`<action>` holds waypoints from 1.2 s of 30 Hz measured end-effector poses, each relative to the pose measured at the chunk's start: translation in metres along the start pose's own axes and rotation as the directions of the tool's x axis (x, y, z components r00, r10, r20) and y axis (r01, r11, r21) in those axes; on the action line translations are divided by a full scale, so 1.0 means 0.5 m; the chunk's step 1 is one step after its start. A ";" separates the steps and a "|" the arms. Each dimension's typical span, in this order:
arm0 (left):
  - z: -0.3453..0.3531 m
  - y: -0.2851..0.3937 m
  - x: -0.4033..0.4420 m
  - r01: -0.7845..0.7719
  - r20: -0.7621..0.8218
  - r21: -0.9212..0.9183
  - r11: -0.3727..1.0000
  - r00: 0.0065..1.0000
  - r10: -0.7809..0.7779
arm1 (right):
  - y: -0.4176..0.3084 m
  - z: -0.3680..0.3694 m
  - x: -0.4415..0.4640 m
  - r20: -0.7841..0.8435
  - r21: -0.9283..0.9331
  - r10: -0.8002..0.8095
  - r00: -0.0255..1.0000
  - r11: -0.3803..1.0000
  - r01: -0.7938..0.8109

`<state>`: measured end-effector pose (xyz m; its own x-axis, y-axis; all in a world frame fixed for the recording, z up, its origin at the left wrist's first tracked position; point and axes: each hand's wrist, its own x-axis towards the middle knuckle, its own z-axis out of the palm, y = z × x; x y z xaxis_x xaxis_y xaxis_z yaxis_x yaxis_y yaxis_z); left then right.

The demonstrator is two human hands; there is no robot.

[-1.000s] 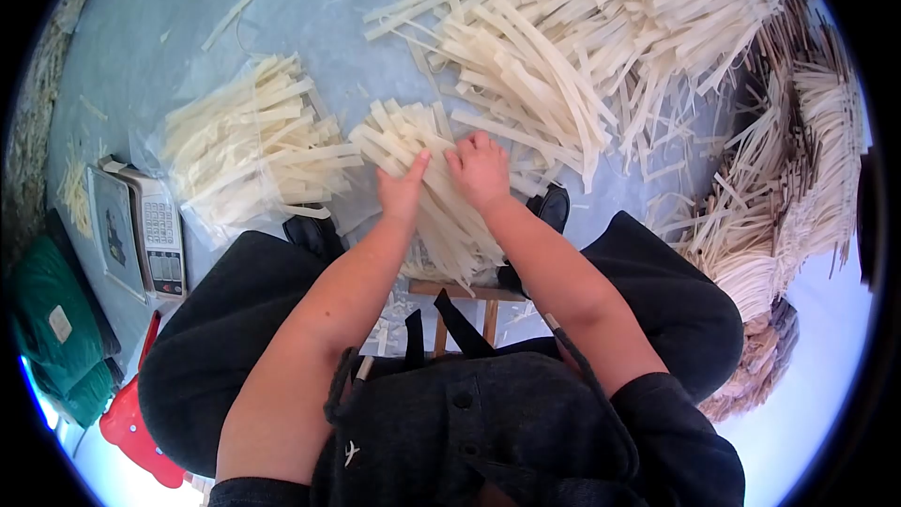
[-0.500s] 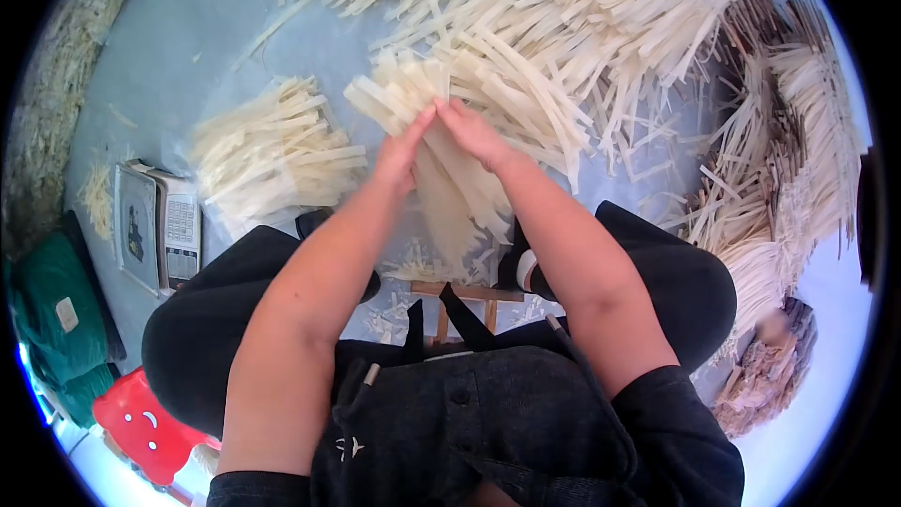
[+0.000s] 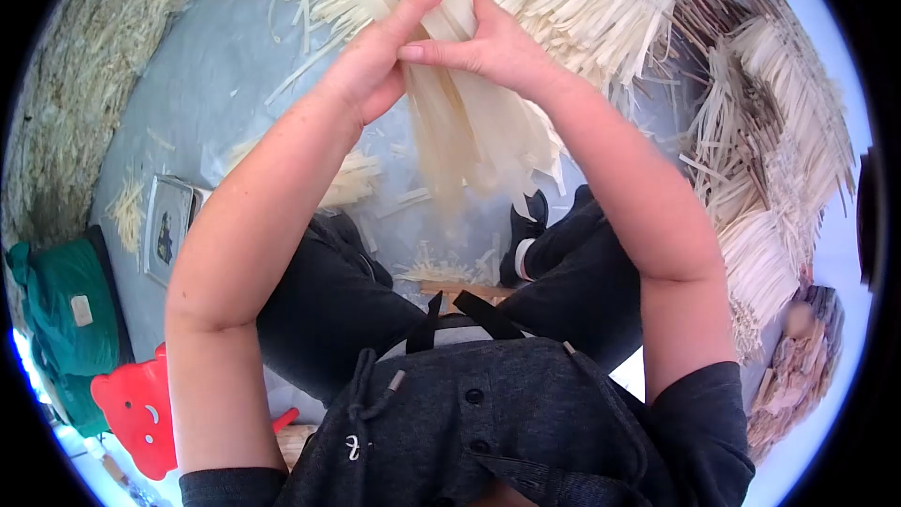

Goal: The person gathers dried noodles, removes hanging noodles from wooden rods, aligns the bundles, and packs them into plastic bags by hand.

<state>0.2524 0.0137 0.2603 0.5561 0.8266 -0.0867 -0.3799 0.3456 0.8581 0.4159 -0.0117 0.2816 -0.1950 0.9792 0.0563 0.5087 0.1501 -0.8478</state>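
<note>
A bundle of pale, flat, slightly translucent strips (image 3: 450, 122) is held up in front of me, its lower ends fanned out and blurred. My left hand (image 3: 380, 61) is closed around its left side, thumb pressed on top. From the right, my right hand (image 3: 497, 47) grips the same bundle, its thumb reaching across the strips toward my left hand. What the strips are made of, I cannot tell. Behind them on the floor spreads a large heap of similar strips (image 3: 582, 9). A smaller pile (image 3: 352, 178) lies partly hidden behind my left forearm.
At the left is a scale (image 3: 169, 225), half covered by my arm. A green bag (image 3: 70, 319) and a red smiling-face stool or chair back (image 3: 141, 413) stand lower left. Stacked dark-edged strips (image 3: 760, 131) line the right side. Scraps (image 3: 446, 268) litter the floor between my feet.
Both hands have lifted the bundle up and closer to me, and their grip on it has shifted. My legs have straightened and drawn together, and my view has risen.
</note>
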 end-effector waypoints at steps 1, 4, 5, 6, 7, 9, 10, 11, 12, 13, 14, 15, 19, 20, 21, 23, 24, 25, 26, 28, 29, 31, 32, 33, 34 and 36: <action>0.009 0.006 -0.006 -0.023 0.042 -0.015 1.000 0.999 0.023 | -0.014 -0.010 -0.007 0.038 0.020 -0.006 0.999 1.000 0.005; 0.027 0.005 -0.013 -0.050 0.068 -0.040 0.998 0.996 0.053 | 0.003 0.004 -0.014 -0.069 0.126 -0.120 0.990 0.984 0.128; 0.029 0.003 -0.014 -0.055 0.067 -0.045 0.998 0.996 0.058 | 0.012 0.012 -0.018 -0.065 0.121 -0.122 0.990 0.984 0.129; 0.031 0.001 -0.014 -0.037 0.086 -0.009 0.999 0.996 0.038 | 0.016 0.022 -0.025 -0.127 0.123 -0.165 0.978 0.976 0.180; 0.032 0.001 -0.014 -0.021 0.105 0.028 0.999 0.994 0.018 | 0.018 0.028 -0.028 -0.190 0.123 -0.208 0.960 0.965 0.233; 0.036 0.004 -0.023 -0.036 0.126 0.092 0.995 0.992 0.024 | 0.016 0.030 -0.033 -0.173 0.146 -0.148 0.974 0.974 0.174; 0.037 0.006 -0.026 -0.038 0.151 0.149 0.988 0.988 0.016 | 0.014 0.029 -0.034 -0.155 0.168 -0.073 0.985 0.981 0.099; 0.036 0.011 -0.024 -0.038 0.147 0.149 0.988 0.989 0.016 | 0.017 0.028 -0.030 -0.152 0.170 -0.073 0.986 0.980 0.099; 0.033 0.017 -0.020 -0.016 0.173 0.181 0.983 0.985 -0.016 | 0.022 0.026 -0.020 -0.159 0.265 -0.071 0.985 0.958 0.112; 0.029 0.023 -0.015 0.001 0.196 0.212 0.977 0.980 -0.044 | 0.026 0.023 -0.010 -0.162 0.355 -0.071 0.984 0.926 0.125; 0.026 0.024 -0.010 -0.009 0.187 0.207 0.978 0.982 -0.030 | 0.033 0.018 -0.003 -0.149 0.351 -0.082 0.985 0.927 0.130; 0.025 0.022 -0.004 -0.072 0.195 0.289 0.954 0.981 0.015 | 0.038 0.012 0.003 -0.120 0.484 -0.015 0.993 0.872 0.072; 0.018 0.021 -0.004 -0.152 0.138 0.665 0.731 0.987 0.080 | 0.030 -0.010 0.015 0.006 0.713 0.058 0.998 0.699 -0.045; 0.007 0.011 0.000 -0.086 0.083 0.699 0.710 0.996 0.038 | 0.037 -0.014 0.017 0.072 0.751 0.031 0.997 0.656 -0.075; 0.003 0.007 0.002 -0.086 0.075 0.699 0.710 0.996 0.047 | 0.032 -0.008 0.017 0.081 0.749 0.024 0.996 0.658 -0.077; -0.001 -0.002 0.004 -0.057 0.099 0.773 0.632 0.995 -0.031 | 0.020 0.003 0.006 0.100 0.730 0.082 0.992 0.671 -0.129; -0.002 -0.007 0.004 -0.057 0.095 0.772 0.633 0.995 -0.026 | 0.017 0.006 0.003 0.104 0.728 0.078 0.992 0.673 -0.129; -0.002 -0.012 0.002 -0.111 0.147 0.779 0.617 0.989 -0.008 | 0.013 0.010 -0.001 0.088 0.664 0.050 0.995 0.742 -0.096; -0.003 -0.017 0.001 -0.164 0.197 0.784 0.598 0.980 0.011 | 0.010 0.013 -0.002 0.075 0.593 0.020 0.997 0.803 -0.060; 0.005 -0.020 -0.003 -0.180 0.175 0.760 0.625 0.982 0.070 | 0.015 0.013 0.001 0.030 0.598 0.009 1.000 0.801 -0.025; 0.008 -0.020 -0.006 -0.198 0.156 0.735 0.648 0.980 0.122 | 0.017 0.012 0.002 -0.021 0.603 0.003 1.000 0.797 0.010; 0.012 -0.009 -0.013 -0.232 0.171 0.727 0.647 0.973 0.157 | 0.009 0.005 0.002 -0.027 0.631 0.035 0.999 0.776 -0.010; 0.014 -0.004 -0.016 -0.267 0.191 0.717 0.644 0.964 0.187 | 0.006 0.002 0.002 -0.036 0.658 0.071 0.997 0.752 -0.030; 0.016 -0.001 -0.021 -0.268 0.184 0.715 0.645 0.963 0.197 | 0.004 -0.001 0.002 -0.027 0.653 0.065 0.997 0.756 -0.032; 0.019 0.002 -0.027 -0.262 0.179 0.760 0.594 0.964 0.196 | 0.004 -0.002 0.001 -0.029 0.683 0.060 0.998 0.730 -0.024; 0.020 0.018 -0.036 -0.252 0.162 0.800 0.544 0.965 0.208 | 0.009 -0.011 0.001 -0.018 0.705 0.048 0.999 0.708 -0.021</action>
<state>0.2464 -0.0026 0.2749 0.5773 0.7971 0.1771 0.2448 -0.3759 0.8938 0.4229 -0.0099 0.2805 -0.1549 0.9876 0.0251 -0.2271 -0.0108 -0.9738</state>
